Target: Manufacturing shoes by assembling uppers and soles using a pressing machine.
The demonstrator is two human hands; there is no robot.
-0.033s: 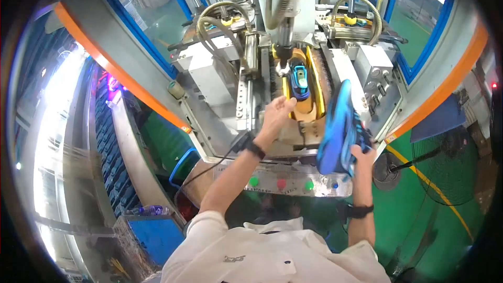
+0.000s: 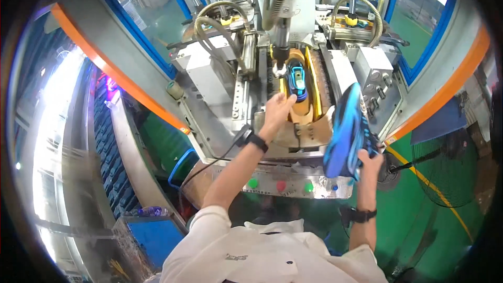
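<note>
Two hands at a machine, with places given from the seated shoe (image 2: 297, 78), a blue-and-black one lying lengthwise in a tan cradle (image 2: 303, 118) between yellow side plates (image 2: 315, 89); the left hand (image 2: 277, 110) is just beside its near end, fingers bent and close together, though whether they touch or grip it cannot be made out; the right hand (image 2: 371, 162), to its right and nearer the wearer, clasps the lower end of a loose shoe (image 2: 343, 136), blue and black, held tilted with its far end up; a metal rod (image 2: 282, 36) hangs to its left and behind; before it runs a control panel (image 2: 295, 181) with coloured buttons (image 2: 253, 183) and small, illegible lettering; farther forward, the white shirt (image 2: 267, 251) bears an unreadable dark mark (image 2: 236, 257).
</note>
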